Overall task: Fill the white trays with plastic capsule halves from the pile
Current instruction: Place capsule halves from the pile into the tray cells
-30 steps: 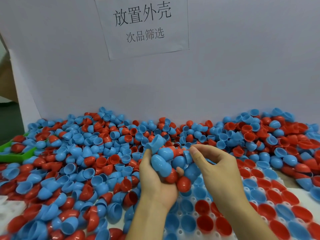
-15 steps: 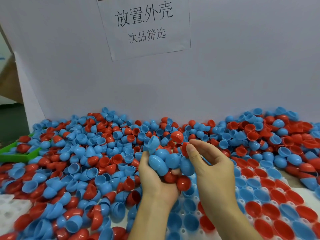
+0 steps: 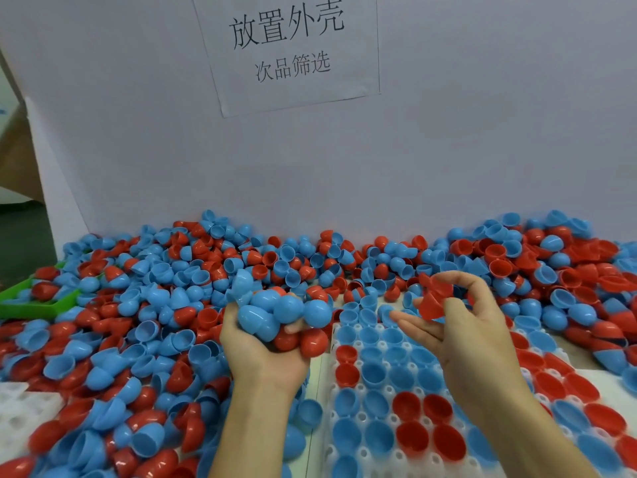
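Note:
A big pile of red and blue capsule halves [image 3: 165, 305] covers the table up to the back wall. My left hand [image 3: 265, 353] cups a handful of capsule halves [image 3: 286, 313], several blue on top and red ones below. To its right, my right hand [image 3: 462, 326] pinches a red capsule half [image 3: 431, 303] between thumb and curled fingers, just above the white tray [image 3: 382, 346]. The tray's pockets hold blue and red halves, open side up, under and around my right forearm.
A second white tray [image 3: 13, 408] shows at the lower left, partly buried by halves. A green bin [image 3: 38, 307] sits at the left edge. A white board with a paper sign [image 3: 289, 50] stands behind the pile.
My right hand has pulled away to the right from the handful, now gripping a red half. The left hand still cups its handful.

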Demonstrator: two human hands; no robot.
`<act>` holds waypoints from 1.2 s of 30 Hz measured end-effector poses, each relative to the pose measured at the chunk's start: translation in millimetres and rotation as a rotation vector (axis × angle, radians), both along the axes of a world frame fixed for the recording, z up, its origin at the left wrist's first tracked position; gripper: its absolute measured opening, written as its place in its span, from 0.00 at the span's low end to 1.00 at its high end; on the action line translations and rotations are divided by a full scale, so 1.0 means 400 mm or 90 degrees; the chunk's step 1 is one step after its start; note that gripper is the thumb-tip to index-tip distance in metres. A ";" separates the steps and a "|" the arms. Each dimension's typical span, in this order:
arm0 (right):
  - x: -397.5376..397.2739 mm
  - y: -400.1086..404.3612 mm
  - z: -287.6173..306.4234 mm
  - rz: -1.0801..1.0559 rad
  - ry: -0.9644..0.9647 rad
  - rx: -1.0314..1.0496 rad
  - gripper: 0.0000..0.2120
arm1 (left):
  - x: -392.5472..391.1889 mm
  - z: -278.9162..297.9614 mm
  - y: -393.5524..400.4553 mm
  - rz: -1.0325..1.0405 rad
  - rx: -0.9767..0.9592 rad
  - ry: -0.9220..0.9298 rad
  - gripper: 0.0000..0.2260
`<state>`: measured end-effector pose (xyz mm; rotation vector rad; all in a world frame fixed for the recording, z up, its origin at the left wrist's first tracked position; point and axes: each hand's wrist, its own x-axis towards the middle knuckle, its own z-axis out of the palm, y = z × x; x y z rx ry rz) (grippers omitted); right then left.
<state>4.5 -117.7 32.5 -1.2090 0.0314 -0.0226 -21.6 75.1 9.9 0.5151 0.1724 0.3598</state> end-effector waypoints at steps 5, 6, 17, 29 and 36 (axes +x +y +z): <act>0.007 -0.024 -0.001 0.100 0.030 -0.063 0.14 | -0.002 -0.004 0.010 0.019 -0.006 -0.022 0.20; 0.005 -0.027 -0.001 0.105 0.021 -0.096 0.14 | -0.002 -0.004 0.009 0.019 -0.005 -0.021 0.20; -0.048 -0.040 0.021 0.198 -0.112 -0.339 0.08 | -0.014 0.013 -0.024 0.014 0.004 -0.003 0.22; -0.107 -0.009 0.018 0.300 -0.201 -0.671 0.16 | -0.017 0.016 -0.027 0.013 0.013 -0.001 0.21; -0.101 -0.035 0.042 0.270 -0.229 -0.814 0.08 | -0.016 0.012 -0.024 0.015 0.010 -0.008 0.22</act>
